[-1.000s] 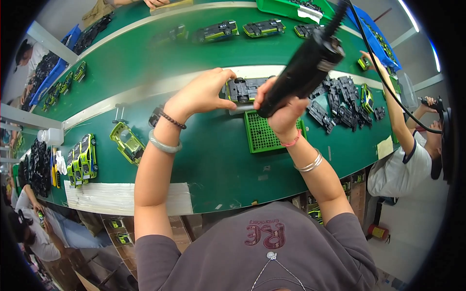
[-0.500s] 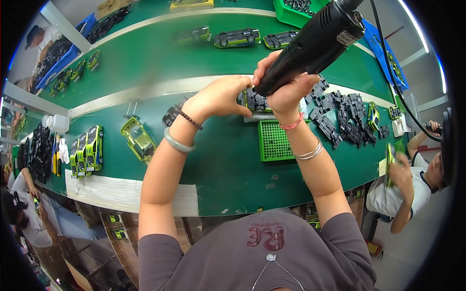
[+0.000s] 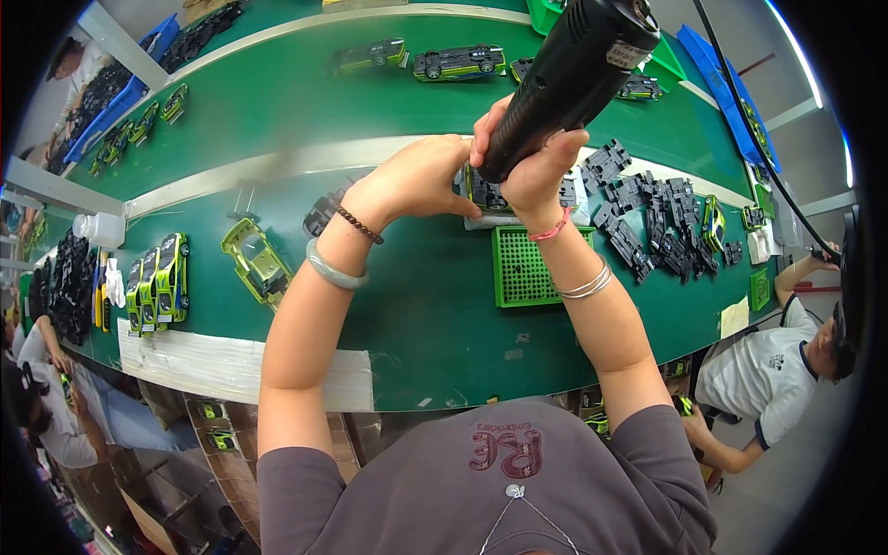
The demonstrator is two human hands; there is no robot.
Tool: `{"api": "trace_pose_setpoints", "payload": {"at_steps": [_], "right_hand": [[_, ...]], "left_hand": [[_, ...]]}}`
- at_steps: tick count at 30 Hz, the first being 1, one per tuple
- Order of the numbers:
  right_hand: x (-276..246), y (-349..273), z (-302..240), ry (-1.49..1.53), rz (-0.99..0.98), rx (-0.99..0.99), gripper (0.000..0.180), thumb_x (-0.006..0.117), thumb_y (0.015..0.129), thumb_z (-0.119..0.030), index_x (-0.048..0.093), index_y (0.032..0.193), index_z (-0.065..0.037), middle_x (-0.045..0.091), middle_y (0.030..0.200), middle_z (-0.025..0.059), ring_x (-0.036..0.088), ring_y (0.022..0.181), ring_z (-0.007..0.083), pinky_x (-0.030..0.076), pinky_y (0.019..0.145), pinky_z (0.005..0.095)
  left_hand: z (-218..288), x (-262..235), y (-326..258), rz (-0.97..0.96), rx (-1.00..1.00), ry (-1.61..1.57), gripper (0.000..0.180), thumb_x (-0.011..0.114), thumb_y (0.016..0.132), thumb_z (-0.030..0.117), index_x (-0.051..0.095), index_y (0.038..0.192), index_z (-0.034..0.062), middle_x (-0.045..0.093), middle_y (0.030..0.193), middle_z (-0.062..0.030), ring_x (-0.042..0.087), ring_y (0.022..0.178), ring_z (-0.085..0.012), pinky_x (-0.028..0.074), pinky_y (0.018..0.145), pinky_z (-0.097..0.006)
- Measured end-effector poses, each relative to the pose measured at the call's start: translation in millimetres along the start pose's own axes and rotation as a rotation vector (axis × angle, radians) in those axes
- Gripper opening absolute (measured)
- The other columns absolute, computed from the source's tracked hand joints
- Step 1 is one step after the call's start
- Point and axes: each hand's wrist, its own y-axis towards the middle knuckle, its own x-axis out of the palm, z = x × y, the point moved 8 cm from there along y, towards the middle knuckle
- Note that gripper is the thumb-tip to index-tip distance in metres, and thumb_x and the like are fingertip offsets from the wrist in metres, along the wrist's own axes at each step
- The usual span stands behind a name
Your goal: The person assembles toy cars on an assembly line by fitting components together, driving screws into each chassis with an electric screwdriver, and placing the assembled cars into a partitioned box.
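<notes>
My right hand [image 3: 532,171] is wrapped round a black power screwdriver [image 3: 564,83], held tilted over the work, its tip hidden behind the fingers. Beneath it a toy car [image 3: 485,192], dark underside up, rests on a pale support at the bench's far edge. My left hand [image 3: 416,176] curls round the car's left end, thumb on the near side and fingers partly hidden behind my right hand. Just left of that wrist lies a dark car part [image 3: 320,216]. Farther left are a yellow-green car body shell [image 3: 257,264] and wheel axles [image 3: 242,202].
Near my right forearm sits a green perforated tray [image 3: 505,298]. Black chassis parts [image 3: 673,217] are heaped right of it. Several assembled cars [image 3: 166,277] stand at left. Upturned cars [image 3: 458,63] lie on the far green strip. A cable [image 3: 740,106] hangs at right, near a co-worker [image 3: 763,384].
The screwdriver's upper end has shifted slightly left, while my left hand stays round the car. Cars on the far strip have moved slightly right. The co-worker's hands have changed position.
</notes>
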Motion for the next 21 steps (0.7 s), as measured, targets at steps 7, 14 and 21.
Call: {"api": "trace_pose_setpoints", "payload": {"at_steps": [7,14,21], "right_hand": [[3.1,2.4,-2.0,0.066,0.041,-0.063,0.085,0.032,0.075,-0.078,0.053,0.067,0.003,0.051,0.052,0.0063,0.051,0.044,0.012,0.041,0.043,0.024],[4.2,3.0,3.9,0.039,0.003,-0.018,0.086,0.032,0.074,-0.08,0.053,0.066,0.003,0.051,0.052,0.0052,0.052,0.044,0.0115,0.041,0.042,0.0233],[7.1,3.8,10.0,0.007,-0.106,0.104,0.094,0.031,0.061,-0.089,0.049,0.085,0.0,0.053,0.063,0.0097,0.053,0.05,0.0178,0.045,0.046,0.0281]], "left_hand": [[-7.8,0.0,0.1,0.02,-0.005,0.018,0.048,0.08,0.058,0.02,0.056,0.094,-0.0005,0.061,0.09,-0.0179,0.056,0.09,-0.0344,0.045,0.079,-0.04],[-4.5,0.6,-0.7,0.032,0.009,-0.022,0.047,0.081,0.057,0.024,0.055,0.087,-0.0016,0.06,0.089,-0.0183,0.056,0.089,-0.0341,0.046,0.078,-0.038],[-16.1,4.3,0.2,-0.022,-0.122,0.019,0.049,0.082,0.057,0.025,0.055,0.09,-0.0015,0.06,0.088,-0.0175,0.055,0.091,-0.0339,0.045,0.081,-0.038]]}}
